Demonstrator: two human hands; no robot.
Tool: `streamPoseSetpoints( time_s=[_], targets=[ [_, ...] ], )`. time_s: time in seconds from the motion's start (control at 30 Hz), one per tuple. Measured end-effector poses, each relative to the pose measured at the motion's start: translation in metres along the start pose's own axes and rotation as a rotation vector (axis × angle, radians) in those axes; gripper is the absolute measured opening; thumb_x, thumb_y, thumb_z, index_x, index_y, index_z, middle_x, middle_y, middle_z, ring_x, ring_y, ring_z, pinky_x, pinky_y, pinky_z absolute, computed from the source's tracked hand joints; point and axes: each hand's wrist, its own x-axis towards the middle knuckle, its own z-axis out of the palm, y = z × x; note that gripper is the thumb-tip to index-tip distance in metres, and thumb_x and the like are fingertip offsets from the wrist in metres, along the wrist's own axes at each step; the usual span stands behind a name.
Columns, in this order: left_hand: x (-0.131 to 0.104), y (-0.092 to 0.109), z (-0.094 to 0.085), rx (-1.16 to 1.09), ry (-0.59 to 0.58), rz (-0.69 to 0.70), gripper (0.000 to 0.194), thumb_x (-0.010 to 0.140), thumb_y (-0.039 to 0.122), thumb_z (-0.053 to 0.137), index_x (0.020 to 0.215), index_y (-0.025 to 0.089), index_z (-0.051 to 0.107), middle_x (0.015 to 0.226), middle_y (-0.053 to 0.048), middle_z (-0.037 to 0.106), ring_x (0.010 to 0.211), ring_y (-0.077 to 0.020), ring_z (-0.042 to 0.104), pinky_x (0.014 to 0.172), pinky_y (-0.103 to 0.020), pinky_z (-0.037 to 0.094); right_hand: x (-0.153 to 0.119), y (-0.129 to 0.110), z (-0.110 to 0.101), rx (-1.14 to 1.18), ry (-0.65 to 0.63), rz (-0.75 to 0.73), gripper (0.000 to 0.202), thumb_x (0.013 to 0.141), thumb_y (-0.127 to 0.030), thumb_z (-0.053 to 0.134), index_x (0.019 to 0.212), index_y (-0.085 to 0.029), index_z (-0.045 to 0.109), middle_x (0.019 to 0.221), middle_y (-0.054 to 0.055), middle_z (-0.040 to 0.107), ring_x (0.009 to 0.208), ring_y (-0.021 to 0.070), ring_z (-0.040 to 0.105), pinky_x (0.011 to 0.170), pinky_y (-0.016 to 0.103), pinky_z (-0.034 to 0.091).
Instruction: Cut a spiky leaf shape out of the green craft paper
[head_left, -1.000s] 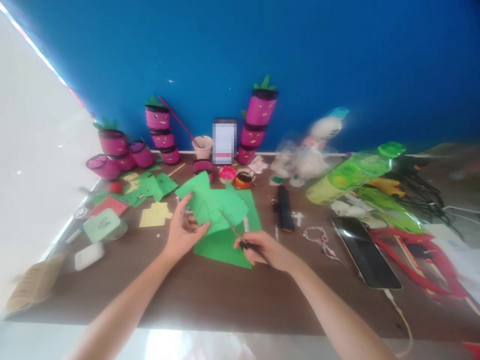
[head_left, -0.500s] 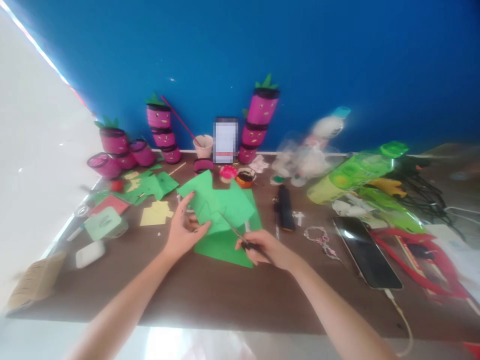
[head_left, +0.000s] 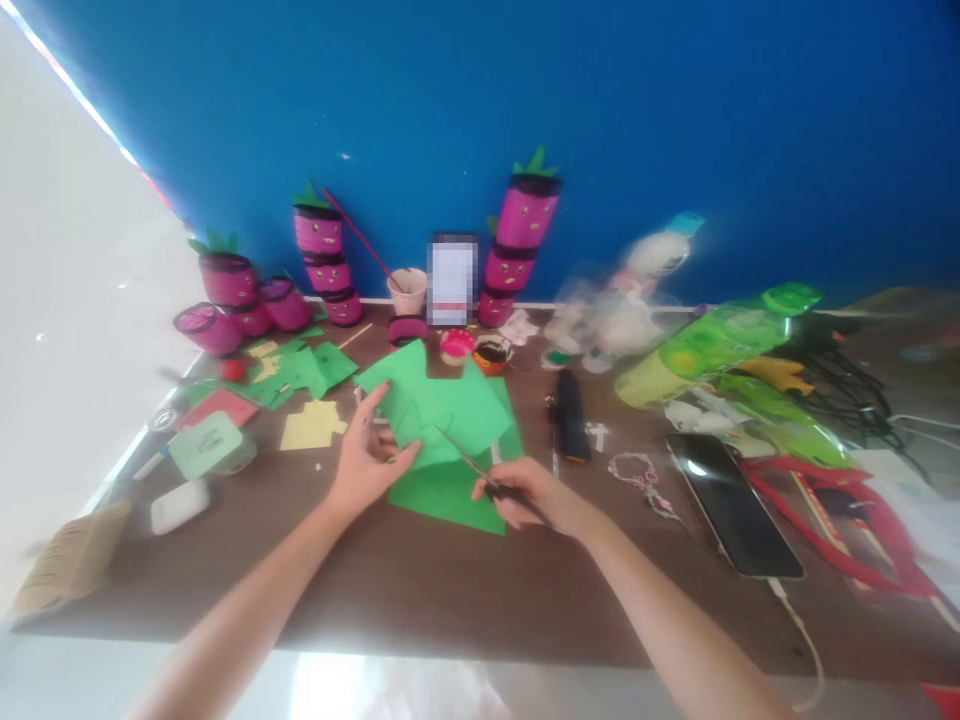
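Observation:
My left hand grips the left edge of a green paper sheet, its thumb in front and fingers spread along the side. A dark zigzag line is drawn on the sheet, and a notch is cut from its top edge. In my right hand is a pair of scissors, the blades pointing up and left across the sheet close to the zigzag. Whether the blades are parted I cannot tell. Under the held sheet lies a darker green sheet on the brown table.
Magenta paper figures stand along the blue wall, beside a white cup and an upright phone. Green scraps and yellow paper lie left. Rightward are a black cutter, a smartphone and a green bottle.
Almost nothing differs. The scissors' tips have shifted very slightly left over the green paper; both hands keep their holds.

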Motion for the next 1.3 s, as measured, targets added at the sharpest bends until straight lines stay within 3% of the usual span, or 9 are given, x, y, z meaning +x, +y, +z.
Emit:
streamPoseSetpoints(
  time_s=[0.2, 0.6, 1.3],
  targets=[
    [-0.0003, 0.0003, 0.0004, 0.001, -0.014, -0.017, 0.081, 0.068, 0.027, 0.070, 0.136, 0.025, 0.025, 0.057, 0.009, 0.033, 0.046, -0.0061, 0.042, 0.045, -0.020, 0.045, 0.0012, -0.0009, -0.0012, -0.041, -0.019, -0.044, 0.034, 0.076, -0.042, 0.059, 0.084, -0.009, 0.062, 0.044, -0.006, 0.045, 0.040, 0.0067, 0.041, 0.046, 0.023, 0.042],
    [-0.0003, 0.0028, 0.0016, -0.011, -0.005, -0.010, 0.079, 0.067, 0.027, 0.071, 0.134, 0.025, 0.028, 0.059, 0.009, 0.033, 0.047, -0.0061, 0.041, 0.044, -0.020, 0.044, 0.0013, -0.0049, 0.0003, -0.102, -0.001, -0.059, 0.023, 0.075, -0.031, 0.059, 0.083, -0.010, 0.063, 0.045, -0.005, 0.049, 0.040, 0.0071, 0.044, 0.048, 0.023, 0.044],
    [-0.0002, 0.0033, 0.0009, 0.006, -0.020, -0.005, 0.080, 0.068, 0.029, 0.070, 0.135, 0.026, 0.026, 0.056, 0.009, 0.031, 0.044, -0.0061, 0.039, 0.042, -0.020, 0.042, 0.0011, -0.0039, -0.0005, -0.096, -0.008, -0.045, 0.029, 0.076, -0.038, 0.058, 0.081, -0.010, 0.062, 0.044, -0.005, 0.047, 0.041, 0.0077, 0.044, 0.048, 0.024, 0.044]
  ],
)
